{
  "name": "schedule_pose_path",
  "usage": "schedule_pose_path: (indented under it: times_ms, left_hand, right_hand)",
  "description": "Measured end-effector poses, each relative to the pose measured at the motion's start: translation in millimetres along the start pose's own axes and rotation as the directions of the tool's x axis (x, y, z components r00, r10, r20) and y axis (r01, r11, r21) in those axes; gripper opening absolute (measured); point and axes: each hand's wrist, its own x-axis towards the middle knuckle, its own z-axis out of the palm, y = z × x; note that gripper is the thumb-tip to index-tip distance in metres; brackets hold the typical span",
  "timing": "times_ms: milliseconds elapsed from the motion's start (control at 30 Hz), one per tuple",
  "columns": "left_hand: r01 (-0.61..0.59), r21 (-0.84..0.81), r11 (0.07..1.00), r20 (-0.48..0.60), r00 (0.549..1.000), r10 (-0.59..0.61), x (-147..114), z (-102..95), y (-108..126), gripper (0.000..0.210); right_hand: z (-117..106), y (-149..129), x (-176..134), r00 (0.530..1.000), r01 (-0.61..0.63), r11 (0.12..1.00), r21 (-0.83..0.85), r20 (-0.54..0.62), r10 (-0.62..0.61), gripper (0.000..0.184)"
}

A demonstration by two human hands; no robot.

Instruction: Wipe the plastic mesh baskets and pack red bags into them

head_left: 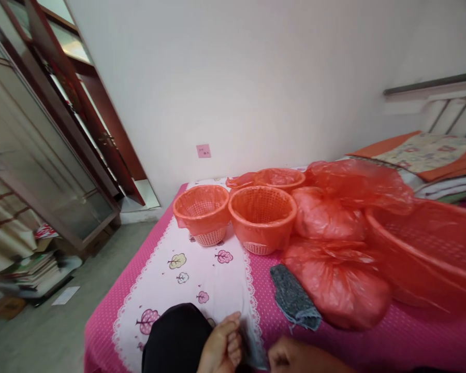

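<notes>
Pink bed (112, 311) against a white wall (256, 77)

Red baskets (262, 233) stand mid-frame and at the right, with red bags (345, 298) between them. At bottom centre, the left hand (226, 346) has its fingers curled in, beside a black knee (174, 336); the right hand (291, 355) is curled too (cut off by the lower edge). Whether either grip holds the filmy strip (252, 339) between them, I cannot tell. Grey cloth (293, 295) lies just above the right hand, against a bag.
</notes>
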Motion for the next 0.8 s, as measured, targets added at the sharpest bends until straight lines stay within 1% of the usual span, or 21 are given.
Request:
schedule_pose_path:
  times_ms: [33, 67, 100, 133, 200, 267, 300, 367, 400, 433, 467, 500, 533, 567, 600, 633, 667, 700, 733, 767, 800]
  left_hand:
    - [-0.014, -0.04, 0.999, 0.041, 0.999, 0.016, 3.9, -8.8, 2.7, 0.028]
    - [-0.03, -0.067, 0.997, 0.077, 0.996, 0.035, 5.9, -12.0, 8.9, 0.035]
    - [-0.037, -0.084, 0.996, 0.122, 0.991, 0.047, 6.0, -10.5, 16.8, 0.041]
    - [-0.041, -0.091, 0.995, 0.148, 0.988, 0.054, 4.9, -5.7, 24.7, 0.044]
    - [-0.062, -0.085, 0.994, 0.108, 0.992, 0.071, 2.4, 8.3, 36.0, 0.036]
    - [-0.073, -0.063, 0.995, 0.019, 0.997, 0.074, 2.8, 20.3, 40.0, 0.014]
    - [-0.074, -0.049, 0.996, -0.016, 0.997, 0.073, 3.9, 24.4, 40.5, 0.007]
    - [-0.075, -0.031, 0.997, -0.042, 0.996, 0.073, 3.8, 30.1, 43.3, 0.013]
    - [-0.092, -0.027, 0.995, -0.036, 0.995, 0.091, 0.5, 32.9, 46.9, 0.017]
    - [-0.135, -0.013, 0.991, -0.017, 0.991, 0.135, -6.3, 36.7, 52.2, 0.027]
    - [-0.202, 0.003, 0.979, 0.007, 0.979, 0.202, -16.9, 41.7, 59.1, 0.048]
    - [-0.315, 0.054, 0.947, 0.064, 0.948, 0.312, -31.3, 48.1, 67.1, 0.074]
    - [-0.467, 0.113, 0.877, 0.159, 0.88, 0.448, -48.8, 55.8, 75.5, 0.095]
    - [-0.617, 0.176, 0.767, 0.231, 0.784, 0.576, -68.1, 64.1, 83.4, 0.108]
    - [-0.747, 0.248, 0.616, 0.281, 0.665, 0.692, -87.9, 72.4, 90.2, 0.113]
    - [-0.845, 0.315, 0.432, 0.307, 0.521, 0.796, -106.3, 80.0, 95.4, 0.111]
    - [-0.892, 0.384, 0.238, 0.327, 0.372, 0.868, -121.9, 86.0, 98.7, 0.111]
    - [-0.896, 0.442, 0.041, 0.361, 0.219, 0.907, -133.3, 90.0, 100.2, 0.112]
    - [-0.855, 0.504, -0.126, 0.392, 0.096, 0.915, -139.7, 91.8, 100.1, 0.112]
    - [-0.785, 0.566, -0.254, 0.429, 0.017, 0.903, -140.8, 91.4, 99.0, 0.112]
    - [-0.701, 0.625, -0.344, 0.466, -0.019, 0.884, -136.8, 89.1, 97.3, 0.111]
  right_hand:
    - [-3.7, -6.3, 1.2, 0.998, 0.001, 0.992, 0.128, 0.07, -0.01, 0.042]
    - [-7.0, -12.1, 2.6, 0.992, 0.004, 0.96, 0.279, 0.123, -0.04, 0.045]
    - [-9.3, -16.3, 4.8, 0.986, 0.01, 0.905, 0.426, 0.145, -0.08, 0.047]
    - [-10.2, -18.3, 7.9, 0.985, 0.025, 0.836, 0.549, 0.127, -0.113, 0.048]
    - [-7.9, -15.3, 17.4, 0.996, 0.059, 0.725, 0.686, 0.013, -0.093, 0.047]
    - [-3.0, -6.7, 29.2, 0.994, 0.038, 0.659, 0.751, -0.096, 0.052, 0.046]
    - [-1.6, -3.4, 34.3, 0.979, 0.02, 0.63, 0.777, -0.143, 0.145, 0.044]
    - [-5.2, -5.0, 38.3, 0.935, 0.032, 0.591, 0.806, -0.233, 0.267, 0.038]
    - [-10.6, -11.7, 35.6, 0.919, 0.074, 0.583, 0.809, -0.282, 0.275, 0.037]
    - [-18.0, -22.9, 29.4, 0.911, 0.144, 0.584, 0.799, -0.338, 0.238, 0.039]
    - [-26.3, -38.1, 19.6, 0.9, 0.232, 0.596, 0.769, -0.402, 0.168, 0.047]
    - [-34.6, -56.4, 6.8, 0.871, 0.329, 0.617, 0.715, -0.482, 0.094, 0.06]
    - [-41.6, -76.6, -8.2, 0.824, 0.427, 0.652, 0.626, -0.566, 0.004, 0.072]
    - [-46.6, -97.2, -24.4, 0.744, 0.526, 0.696, 0.488, -0.661, -0.098, 0.079]
    - [-49.2, -116.8, -40.6, 0.638, 0.595, 0.744, 0.303, -0.741, -0.209, 0.081]
    - [-49.2, -133.9, -55.6, 0.522, 0.619, 0.779, 0.093, -0.79, -0.321, 0.079]
    - [-47.4, -147.7, -68.2, 0.361, 0.619, 0.774, -0.135, -0.826, -0.433, 0.078]
    - [-44.4, -157.6, -77.5, 0.178, 0.59, 0.724, -0.356, -0.818, -0.547, 0.08]
    - [-41.2, -163.2, -82.8, 0.044, 0.531, 0.665, -0.525, -0.767, -0.641, 0.083]
    - [-38.7, -164.8, -83.7, -0.046, 0.455, 0.608, -0.65, -0.699, -0.713, 0.087]
    - [-37.6, -162.6, -80.3, -0.085, 0.372, 0.561, -0.739, -0.629, -0.772, 0.09]
